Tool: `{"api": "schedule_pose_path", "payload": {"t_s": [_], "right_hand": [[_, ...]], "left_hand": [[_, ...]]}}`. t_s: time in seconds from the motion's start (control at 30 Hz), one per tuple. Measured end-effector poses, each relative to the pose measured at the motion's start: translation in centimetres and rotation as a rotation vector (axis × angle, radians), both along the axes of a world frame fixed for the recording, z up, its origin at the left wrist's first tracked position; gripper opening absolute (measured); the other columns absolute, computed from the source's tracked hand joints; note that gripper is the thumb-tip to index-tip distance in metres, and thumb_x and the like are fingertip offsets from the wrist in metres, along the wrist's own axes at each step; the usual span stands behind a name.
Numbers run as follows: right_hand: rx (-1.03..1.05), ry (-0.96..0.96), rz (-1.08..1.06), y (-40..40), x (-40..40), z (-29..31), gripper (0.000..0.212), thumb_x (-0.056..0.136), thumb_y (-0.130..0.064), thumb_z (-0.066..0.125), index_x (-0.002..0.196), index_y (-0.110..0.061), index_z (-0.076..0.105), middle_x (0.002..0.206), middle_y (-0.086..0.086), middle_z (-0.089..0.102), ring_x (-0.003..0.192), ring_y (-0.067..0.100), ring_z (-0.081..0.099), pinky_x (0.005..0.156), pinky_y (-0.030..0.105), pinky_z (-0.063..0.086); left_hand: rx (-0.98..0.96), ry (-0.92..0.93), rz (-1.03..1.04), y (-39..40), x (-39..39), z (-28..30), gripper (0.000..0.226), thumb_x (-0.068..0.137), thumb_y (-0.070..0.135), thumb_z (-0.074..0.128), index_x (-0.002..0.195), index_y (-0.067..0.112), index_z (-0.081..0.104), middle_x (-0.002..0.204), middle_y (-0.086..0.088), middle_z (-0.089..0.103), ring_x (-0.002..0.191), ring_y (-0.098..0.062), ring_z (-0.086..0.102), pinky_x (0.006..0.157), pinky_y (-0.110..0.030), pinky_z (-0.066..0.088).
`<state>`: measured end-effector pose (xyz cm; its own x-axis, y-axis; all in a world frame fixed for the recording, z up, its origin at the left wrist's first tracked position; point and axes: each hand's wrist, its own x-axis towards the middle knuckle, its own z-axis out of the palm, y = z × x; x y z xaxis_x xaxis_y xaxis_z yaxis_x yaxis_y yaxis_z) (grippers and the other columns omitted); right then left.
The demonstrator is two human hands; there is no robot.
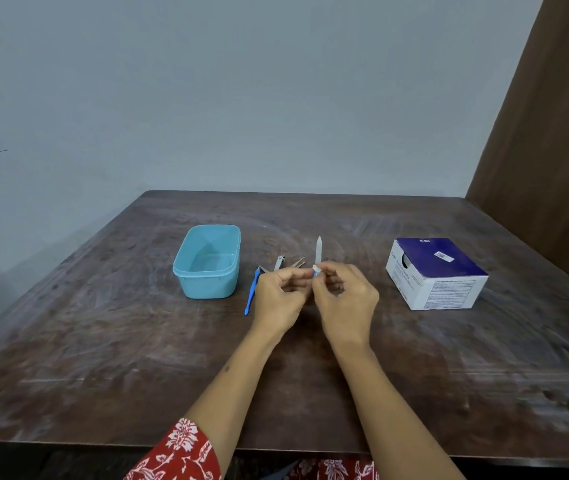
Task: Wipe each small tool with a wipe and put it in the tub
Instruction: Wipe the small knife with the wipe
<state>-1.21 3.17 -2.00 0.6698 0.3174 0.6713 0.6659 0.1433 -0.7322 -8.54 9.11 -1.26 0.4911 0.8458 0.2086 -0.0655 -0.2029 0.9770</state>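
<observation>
My left hand and my right hand meet above the middle of the table, both pinching a small white wipe packet between the fingertips. Just behind them on the table lie a pale nail file, a metal nail clipper and what look like tweezers, partly hidden by my fingers. A blue-handled tool lies left of my left hand. The light blue tub stands open and empty further left.
A white and dark blue cardboard box of wipes sits at the right of the dark wooden table. A grey wall runs behind the table and a brown panel rises at the right.
</observation>
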Motion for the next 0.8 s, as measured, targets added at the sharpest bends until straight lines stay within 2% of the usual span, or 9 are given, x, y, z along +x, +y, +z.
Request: {"api": "schedule_pose_path", "payload": {"t_s": [0.23, 0.4, 0.5, 0.67, 0.8], "right_hand": [[0.067, 0.05, -0.088, -0.27, 0.26, 0.55, 0.019, 0.08, 0.005, 0.064, 0.094, -0.004, 0.073, 0.085, 0.004, 0.064, 0.068, 0.006, 0.058, 0.065, 0.007, 0.045], [-0.004, 0.078, -0.074, -0.24, 0.3, 0.51, 0.018, 0.071, 0.004, 0.068, 0.083, -0.008, 0.073, 0.078, 0.004, 0.065, 0.059, 0.004, 0.057, 0.061, 0.009, 0.046], [-0.032, 0.081, -0.059, -0.13, 0.22, 0.44, 0.017, 0.071, 0.003, 0.068, 0.083, -0.008, 0.073, 0.077, 0.004, 0.065, 0.059, 0.004, 0.056, 0.06, 0.009, 0.046], [0.041, 0.066, -0.113, -0.21, 0.57, 0.66, 0.016, 0.078, 0.005, 0.064, 0.09, -0.003, 0.072, 0.082, 0.005, 0.064, 0.067, 0.01, 0.057, 0.065, 0.004, 0.042], [-0.006, 0.059, -0.093, -0.11, 0.47, 0.53, 0.015, 0.069, 0.004, 0.067, 0.079, -0.006, 0.072, 0.074, 0.007, 0.064, 0.056, 0.004, 0.054, 0.059, 0.004, 0.041]], "left_hand": [[0.051, 0.071, -0.128, -0.62, -0.17, 0.33, 0.024, 0.073, -0.015, 0.066, 0.093, -0.002, 0.07, 0.079, -0.007, 0.069, 0.071, -0.012, 0.066, 0.072, -0.024, 0.057], [0.122, 0.075, -0.063, -0.66, -0.16, 0.19, 0.031, 0.073, -0.016, 0.059, 0.09, 0.005, 0.072, 0.072, 0.002, 0.07, 0.068, -0.007, 0.067, 0.069, -0.024, 0.057], [0.103, 0.075, -0.051, -0.58, -0.19, 0.23, 0.029, 0.074, -0.017, 0.059, 0.091, 0.003, 0.072, 0.074, -0.002, 0.07, 0.073, -0.014, 0.068, 0.07, -0.029, 0.058], [0.097, 0.109, -0.143, -0.98, -0.17, 0.45, 0.023, 0.072, -0.013, 0.068, 0.09, 0.0, 0.071, 0.074, -0.003, 0.069, 0.068, -0.012, 0.067, 0.066, -0.023, 0.058], [0.159, 0.108, -0.08, -0.65, -0.14, 0.05, 0.028, 0.073, -0.017, 0.059, 0.092, 0.0, 0.071, 0.072, 0.0, 0.068, 0.064, -0.001, 0.064, 0.063, -0.017, 0.055]]}}
